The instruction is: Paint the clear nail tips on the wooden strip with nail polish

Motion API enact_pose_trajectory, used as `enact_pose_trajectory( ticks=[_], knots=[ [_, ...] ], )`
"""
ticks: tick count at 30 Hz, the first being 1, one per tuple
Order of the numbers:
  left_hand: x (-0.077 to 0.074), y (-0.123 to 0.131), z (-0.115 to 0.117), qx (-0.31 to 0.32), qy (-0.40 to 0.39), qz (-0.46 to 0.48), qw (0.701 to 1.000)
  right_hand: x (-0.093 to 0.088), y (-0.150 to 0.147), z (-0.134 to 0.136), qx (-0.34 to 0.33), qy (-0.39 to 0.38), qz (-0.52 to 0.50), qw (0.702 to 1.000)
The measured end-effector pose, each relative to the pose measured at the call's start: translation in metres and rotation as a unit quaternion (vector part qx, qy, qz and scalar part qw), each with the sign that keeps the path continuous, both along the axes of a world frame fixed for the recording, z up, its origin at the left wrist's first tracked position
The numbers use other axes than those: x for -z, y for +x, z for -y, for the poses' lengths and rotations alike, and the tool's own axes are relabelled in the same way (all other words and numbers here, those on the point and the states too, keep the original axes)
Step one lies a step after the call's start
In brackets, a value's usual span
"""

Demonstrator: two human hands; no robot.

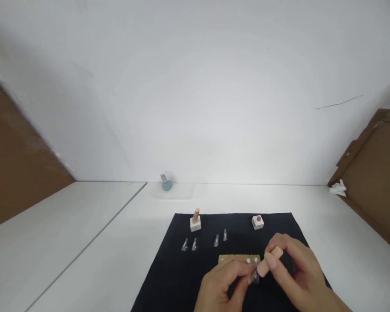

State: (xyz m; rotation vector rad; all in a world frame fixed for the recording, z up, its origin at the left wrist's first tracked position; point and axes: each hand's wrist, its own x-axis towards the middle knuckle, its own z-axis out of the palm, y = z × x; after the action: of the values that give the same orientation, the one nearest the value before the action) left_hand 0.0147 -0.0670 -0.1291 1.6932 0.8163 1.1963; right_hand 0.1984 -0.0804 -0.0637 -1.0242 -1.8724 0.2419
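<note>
My right hand (292, 268) pinches a peach nail polish cap (270, 261), tilted with its lower end toward my left fingertips. The brush under the cap is too small to make out. My left hand (225, 281) is closed, thumb and forefinger pinching a small clear nail tip (256, 276) right beside the cap's end. Partly hidden behind my left hand is a tan strip (237, 257) with white dots. An uncapped square nail polish bottle (257, 222) stands beyond my right hand. Several clear nail tips (194, 245) lie apart on the black mat (178, 277).
A capped nail polish bottle (195, 222) stands at the mat's far left. Behind it, a clear tray (178, 193) holds a teal bottle (167, 185) with a grey cap. White crumpled paper (338, 188) lies by the brown side panel (377, 182) on the right.
</note>
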Motion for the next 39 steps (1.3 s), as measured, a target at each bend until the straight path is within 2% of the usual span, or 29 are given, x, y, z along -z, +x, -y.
enact_pose_trajectory(
  ticks=[4,8,11,16,18,22,24,31,37,39],
  knots=[
    [0.001,-0.001,0.001,0.000,0.011,-0.009,1.000,0.014,0.002,-0.005,0.073,-0.002,-0.034,0.997],
    [0.002,-0.002,0.001,0.000,0.021,-0.009,1.000,0.023,0.006,-0.005,0.107,-0.020,-0.063,0.992],
    [0.002,-0.002,0.001,-0.003,0.030,-0.012,0.999,0.016,0.006,-0.001,0.092,-0.014,-0.056,0.994],
    [0.002,0.001,0.000,-0.004,0.067,-0.016,0.998,0.000,0.002,0.001,0.012,0.004,0.003,1.000],
    [0.004,0.001,0.000,-0.002,0.090,-0.018,0.996,0.003,0.001,-0.001,0.030,0.007,0.004,1.000],
    [0.009,-0.003,0.000,0.004,0.116,-0.055,0.992,0.020,0.003,-0.005,0.105,-0.011,-0.045,0.993],
    [0.010,-0.004,0.000,0.007,0.121,-0.068,0.990,0.025,0.005,-0.005,0.116,-0.024,-0.062,0.991],
    [0.004,-0.005,-0.002,0.015,0.157,-0.104,0.982,0.010,0.005,-0.002,0.043,-0.024,-0.026,0.998],
    [0.010,-0.005,-0.001,0.011,0.136,-0.084,0.987,0.019,0.006,-0.006,0.101,-0.060,-0.069,0.991],
    [0.013,-0.003,0.000,-0.004,0.117,-0.073,0.990,0.017,0.006,-0.005,0.087,-0.055,-0.075,0.992]
  ],
)
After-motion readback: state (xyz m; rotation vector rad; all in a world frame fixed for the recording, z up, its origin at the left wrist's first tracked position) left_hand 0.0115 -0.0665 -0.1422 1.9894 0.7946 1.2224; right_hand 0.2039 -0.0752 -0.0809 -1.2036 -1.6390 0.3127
